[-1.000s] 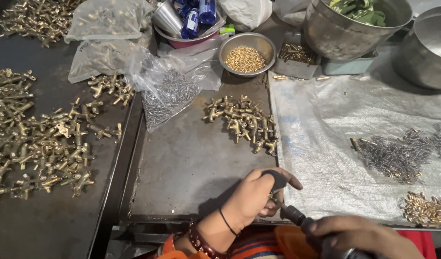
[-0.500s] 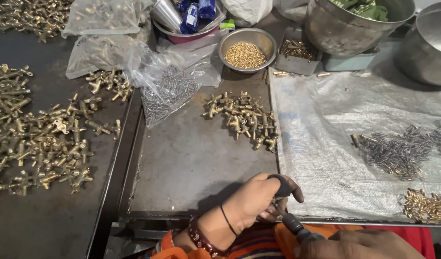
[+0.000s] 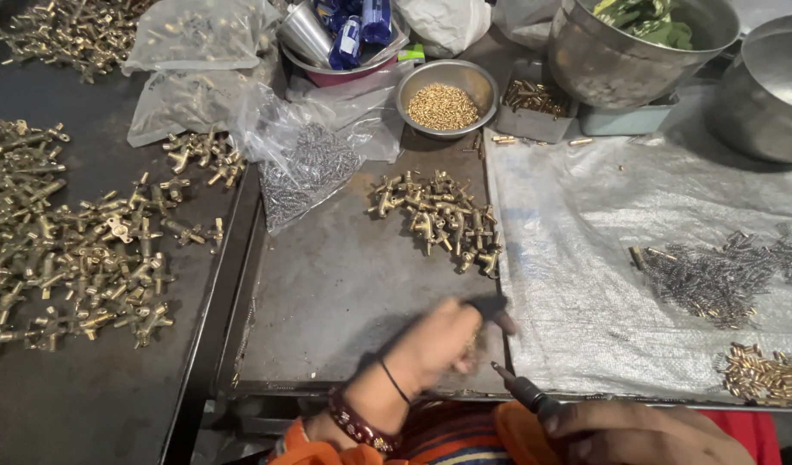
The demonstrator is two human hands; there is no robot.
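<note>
- Left hand (image 3: 443,340) is seen low in the head view, curled tight around a small part; the fingers are blurred, and the part itself cannot be made out beyond a dark tip showing past the fingertips.
- A dark thread and a beaded bangle (image 3: 355,424) are worn at the left wrist.
- Right hand (image 3: 646,435) is seen at the bottom edge, closed around a dark-handled screwdriver (image 3: 523,392); the thin metal tip is pointed up and left, near the left hand. Whether tip and part touch cannot be told.
- Both hands are held over the near edge of a dark metal tray (image 3: 327,293) set on the surface.
- A small pile of brass fittings (image 3: 439,220) lies on the tray, well apart from the hands, toward the far side.
- A clear bag of small grey screws (image 3: 306,168) rests at the tray's far left corner.
- A woven plastic sheet (image 3: 585,258) is spread to the right of the tray; a heap of grey pins (image 3: 714,275) and a smaller heap of short brass pieces (image 3: 766,375) lie on it.
- A steel bowl of brass beads (image 3: 443,103) stands beyond the tray.
- A large spread of brass fittings (image 3: 69,250) covers the dark surface at left.
- Big steel pots (image 3: 603,52) stand at the far right.
</note>
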